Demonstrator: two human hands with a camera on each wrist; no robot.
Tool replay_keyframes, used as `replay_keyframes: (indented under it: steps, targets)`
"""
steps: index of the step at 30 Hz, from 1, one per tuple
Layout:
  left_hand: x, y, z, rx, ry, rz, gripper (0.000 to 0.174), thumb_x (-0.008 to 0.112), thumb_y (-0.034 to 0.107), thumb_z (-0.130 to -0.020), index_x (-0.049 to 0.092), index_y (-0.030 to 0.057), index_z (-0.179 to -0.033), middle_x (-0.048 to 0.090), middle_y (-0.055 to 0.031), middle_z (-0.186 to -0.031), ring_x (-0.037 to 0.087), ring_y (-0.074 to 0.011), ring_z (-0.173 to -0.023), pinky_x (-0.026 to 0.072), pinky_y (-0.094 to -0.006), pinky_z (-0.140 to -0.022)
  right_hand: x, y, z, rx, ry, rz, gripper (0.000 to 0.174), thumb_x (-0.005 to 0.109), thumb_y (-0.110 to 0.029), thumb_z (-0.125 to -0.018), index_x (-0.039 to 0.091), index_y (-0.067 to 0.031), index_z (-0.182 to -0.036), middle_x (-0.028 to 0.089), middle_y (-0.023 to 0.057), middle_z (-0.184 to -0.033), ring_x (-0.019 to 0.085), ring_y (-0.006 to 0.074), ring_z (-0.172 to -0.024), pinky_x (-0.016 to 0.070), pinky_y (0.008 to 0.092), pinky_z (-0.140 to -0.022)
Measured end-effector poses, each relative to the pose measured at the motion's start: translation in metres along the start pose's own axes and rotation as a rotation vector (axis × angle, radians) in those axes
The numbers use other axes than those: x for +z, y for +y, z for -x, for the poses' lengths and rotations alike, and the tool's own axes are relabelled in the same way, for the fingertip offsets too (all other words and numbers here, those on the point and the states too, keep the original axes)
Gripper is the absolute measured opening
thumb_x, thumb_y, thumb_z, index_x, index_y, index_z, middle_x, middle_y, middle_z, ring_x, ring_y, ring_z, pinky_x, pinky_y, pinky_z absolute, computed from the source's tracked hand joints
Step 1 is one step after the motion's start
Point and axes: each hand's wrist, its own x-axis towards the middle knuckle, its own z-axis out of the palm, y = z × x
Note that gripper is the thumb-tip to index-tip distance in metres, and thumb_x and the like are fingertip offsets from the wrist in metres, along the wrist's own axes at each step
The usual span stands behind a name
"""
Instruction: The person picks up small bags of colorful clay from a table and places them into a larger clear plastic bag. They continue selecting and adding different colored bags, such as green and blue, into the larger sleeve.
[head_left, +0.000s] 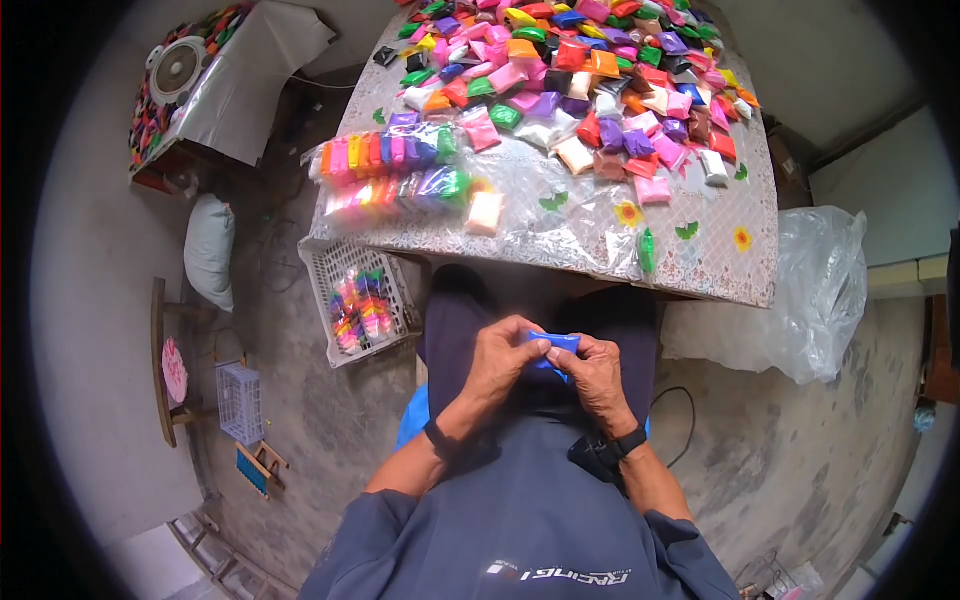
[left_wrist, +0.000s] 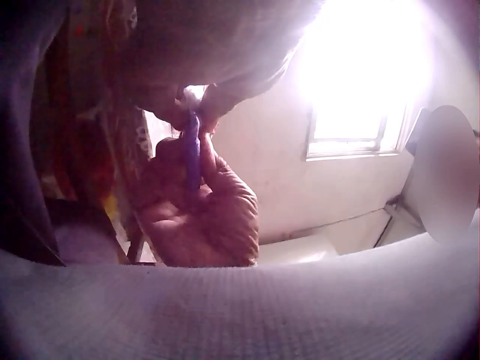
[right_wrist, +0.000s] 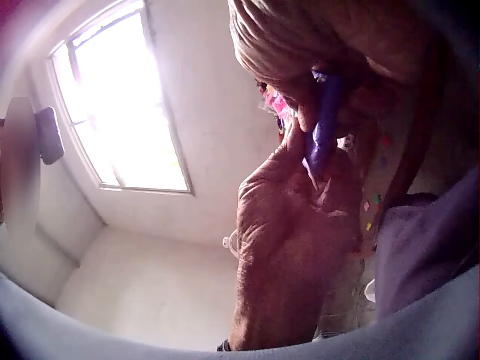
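A small blue packet (head_left: 556,343) is held above the lap, just off the table's front edge, by both hands. The left hand (head_left: 500,362) pinches its left end between thumb and fingers, and the right hand (head_left: 597,378) grips its right end the same way. The thumbs lie close together on the packet's near side. In the left wrist view the packet (left_wrist: 193,154) looks narrow and bluish between the hands; in the right wrist view the packet (right_wrist: 324,127) also shows between the fingertips. The fingers' far sides are hidden.
On the table (head_left: 560,240) lies a heap of coloured packets (head_left: 570,75), with filled clear bags (head_left: 390,150) at its left. A green packet (head_left: 647,250) lies near the front edge. A white basket (head_left: 322,290) with packets stands lower left; clear plastic sheeting (head_left: 790,300) is at the right.
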Motion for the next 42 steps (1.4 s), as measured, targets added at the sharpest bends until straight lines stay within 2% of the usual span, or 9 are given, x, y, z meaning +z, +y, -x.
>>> replay_keyframes:
  steps: [8, 11, 17, 20, 22, 24, 29, 35, 42]
  targets:
    - [0.001, 0.005, -0.002, -0.017, 0.055, 0.004, 0.010, 0.075, 0.008, -0.086, 0.068, 0.0020, -0.089, 0.065, 0.0010, -0.075, 0.055, -0.0047, -0.064, 0.0422, -0.0197, -0.058, 0.003, -0.003, 0.000, 0.040, -0.003, -0.034, 0.016, 0.073, -0.014, -0.092, 0.074, 0.0007, -0.098, 0.069, -0.0016, -0.082, 0.058, 0.0036, -0.072, 0.0465, 0.0196, -0.066]
    - [-0.006, 0.008, -0.005, -0.068, 0.022, -0.043, 0.010, 0.073, 0.011, -0.089, 0.068, 0.0030, -0.087, 0.064, 0.0022, -0.074, 0.053, -0.0038, -0.063, 0.0419, -0.0186, -0.058, 0.004, -0.004, 0.000, 0.031, -0.017, -0.011, 0.022, 0.070, -0.015, -0.095, 0.074, 0.0023, -0.108, 0.072, -0.0022, -0.088, 0.059, 0.0030, -0.076, 0.0492, 0.0204, -0.070]
    - [-0.009, 0.002, -0.007, -0.096, 0.022, 0.173, 0.024, 0.069, 0.027, -0.096, 0.067, 0.0044, -0.091, 0.062, 0.0035, -0.073, 0.050, -0.0026, -0.060, 0.0387, -0.0195, -0.053, 0.007, 0.001, -0.003, 0.076, 0.000, -0.048, 0.022, 0.068, -0.018, -0.098, 0.075, 0.0002, -0.108, 0.066, -0.0056, -0.084, 0.049, 0.0001, -0.068, 0.0384, 0.0191, -0.060]
    - [-0.008, 0.007, -0.001, -0.179, 0.034, 0.086, 0.028, 0.073, 0.031, -0.094, 0.065, 0.0046, -0.095, 0.063, 0.0017, -0.073, 0.052, -0.0034, -0.059, 0.0389, -0.0208, -0.051, 0.006, 0.006, -0.005, 0.008, 0.060, -0.097, 0.021, 0.069, -0.019, -0.097, 0.075, -0.0003, -0.104, 0.066, -0.0059, -0.081, 0.049, 0.0005, -0.067, 0.0383, 0.0196, -0.059]
    - [-0.003, 0.010, 0.007, -0.141, -0.044, -0.046, 0.031, 0.076, 0.032, -0.091, 0.063, 0.0046, -0.095, 0.063, -0.0009, -0.073, 0.054, -0.0042, -0.057, 0.0405, -0.0211, -0.051, 0.004, 0.006, -0.006, 0.017, 0.107, -0.121, 0.022, 0.068, -0.022, -0.098, 0.072, -0.0028, -0.089, 0.063, -0.0028, -0.075, 0.049, 0.0037, -0.064, 0.0409, 0.0215, -0.060]
    - [-0.001, 0.005, 0.008, -0.157, -0.028, -0.045, 0.029, 0.079, 0.028, -0.089, 0.063, 0.0041, -0.092, 0.063, -0.0027, -0.073, 0.053, -0.0058, -0.054, 0.0408, -0.0216, -0.050, 0.007, 0.005, -0.006, 0.026, 0.107, -0.125, 0.022, 0.069, -0.022, -0.098, 0.072, -0.0027, -0.088, 0.064, -0.0026, -0.075, 0.049, 0.0038, -0.064, 0.0410, 0.0215, -0.059]
    - [-0.005, 0.003, 0.005, -0.200, -0.055, -0.001, 0.015, 0.074, 0.014, -0.088, 0.063, 0.0031, -0.087, 0.064, -0.0046, -0.073, 0.054, -0.0089, -0.053, 0.0411, -0.0222, -0.049, 0.003, 0.013, -0.003, 0.038, 0.111, -0.008, 0.021, 0.069, -0.021, -0.097, 0.072, -0.0023, -0.087, 0.064, -0.0022, -0.073, 0.051, 0.0039, -0.063, 0.0412, 0.0215, -0.058]
    - [-0.018, 0.005, 0.003, -0.222, -0.084, -0.118, 0.014, 0.073, 0.013, -0.089, 0.063, 0.0035, -0.086, 0.063, -0.0041, -0.073, 0.055, -0.0089, -0.053, 0.0429, -0.0228, -0.049, 0.006, 0.023, -0.003, 0.049, 0.105, 0.067, 0.019, 0.071, -0.018, -0.095, 0.072, -0.0014, -0.088, 0.066, -0.0017, -0.075, 0.056, 0.0048, -0.066, 0.0464, 0.0220, -0.061]
    - [-0.020, 0.002, 0.005, -0.165, -0.109, -0.041, 0.018, 0.076, 0.018, -0.089, 0.064, 0.0054, -0.090, 0.063, -0.0008, -0.076, 0.055, -0.0062, -0.061, 0.0433, -0.0212, -0.054, 0.006, 0.002, 0.001, 0.065, 0.049, -0.035, 0.016, 0.070, -0.016, -0.096, 0.072, -0.0016, -0.091, 0.065, -0.0013, -0.077, 0.056, 0.0048, -0.070, 0.0466, 0.0226, -0.064]
